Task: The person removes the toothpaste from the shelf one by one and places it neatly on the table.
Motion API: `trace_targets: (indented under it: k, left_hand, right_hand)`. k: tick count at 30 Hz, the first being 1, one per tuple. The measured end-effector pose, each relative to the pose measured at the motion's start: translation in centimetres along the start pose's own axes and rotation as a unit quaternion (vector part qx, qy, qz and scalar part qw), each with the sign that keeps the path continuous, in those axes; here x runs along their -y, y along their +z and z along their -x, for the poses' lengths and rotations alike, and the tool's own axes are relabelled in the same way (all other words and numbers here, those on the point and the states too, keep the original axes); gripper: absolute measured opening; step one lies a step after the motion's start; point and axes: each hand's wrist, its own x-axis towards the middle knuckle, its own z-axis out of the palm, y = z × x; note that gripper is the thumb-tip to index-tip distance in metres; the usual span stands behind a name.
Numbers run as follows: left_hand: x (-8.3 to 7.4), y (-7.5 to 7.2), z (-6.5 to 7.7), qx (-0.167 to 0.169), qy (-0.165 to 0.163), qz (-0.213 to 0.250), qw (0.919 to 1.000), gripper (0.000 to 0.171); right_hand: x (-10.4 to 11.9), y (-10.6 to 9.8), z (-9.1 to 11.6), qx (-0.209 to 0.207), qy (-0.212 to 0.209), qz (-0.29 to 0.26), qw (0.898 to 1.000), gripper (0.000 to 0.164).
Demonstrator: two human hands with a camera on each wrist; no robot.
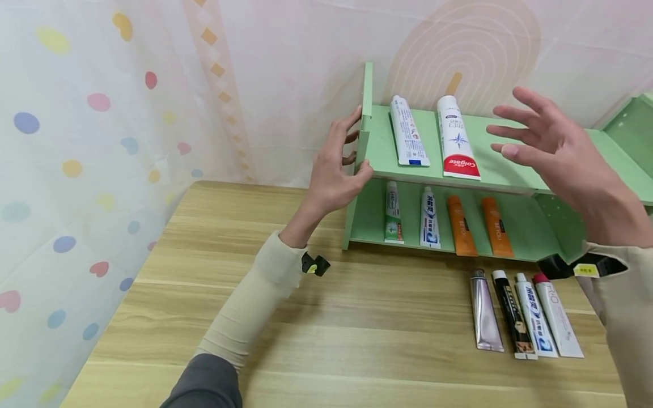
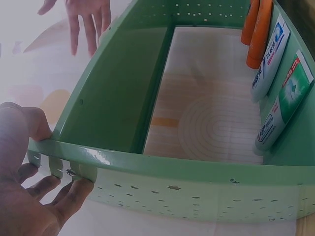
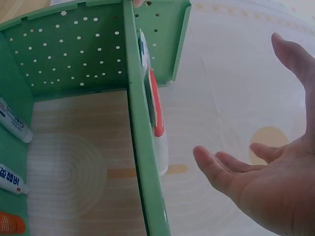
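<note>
My left hand (image 1: 336, 167) grips the left side panel of a green two-tier shelf (image 1: 364, 144), its thumb at the front edge. In the left wrist view, the left hand's curled fingers (image 2: 81, 189) lie against the outside of the perforated panel. My right hand (image 1: 563, 150) hovers over the upper tier with fingers spread and holds nothing. To its left on that tier lie a Colgate toothpaste tube (image 1: 457, 136) with a red end and a white-and-blue toothpaste tube (image 1: 409, 133). In the right wrist view, the right hand (image 3: 268, 179) is apart from the shelf board.
The lower tier holds a green-and-white tube (image 1: 393, 212), a white-and-blue tube (image 1: 429, 218) and two orange tubes (image 1: 461, 226). Several more, including a silver tube (image 1: 484, 311) and a black tube (image 1: 514, 317), lie on the wooden table (image 1: 357, 340). A patterned curtain (image 1: 285, 85) hangs behind.
</note>
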Motion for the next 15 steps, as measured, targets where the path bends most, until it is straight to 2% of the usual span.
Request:
trace_targets:
  k: [3, 6, 10, 15]
  left_hand:
    - [0.0, 0.1, 0.0, -0.001, 0.001, -0.003, 1.0000, 0.082]
    - [-0.1, 0.1, 0.0, -0.001, 0.000, -0.005, 1.0000, 0.082]
    - [-0.1, 0.1, 0.0, -0.001, 0.002, -0.005, 1.0000, 0.081]
    - [-0.1, 0.0, 0.0, -0.001, -0.002, -0.008, 1.0000, 0.082]
  right_hand:
    - [-0.1, -0.3, -0.9, 0.019, 0.025, -0.037, 0.999, 0.083]
    - [0.0, -0.6, -1.7, 0.028, 0.062, -0.024, 0.997, 0.083]
    - [0.2, -0.8, -2.5, 0.038, 0.104, 0.046, 0.993, 0.082]
    - [0.2, -0.5, -3.6, 0.051, 0.147, 0.134, 0.979, 0.085]
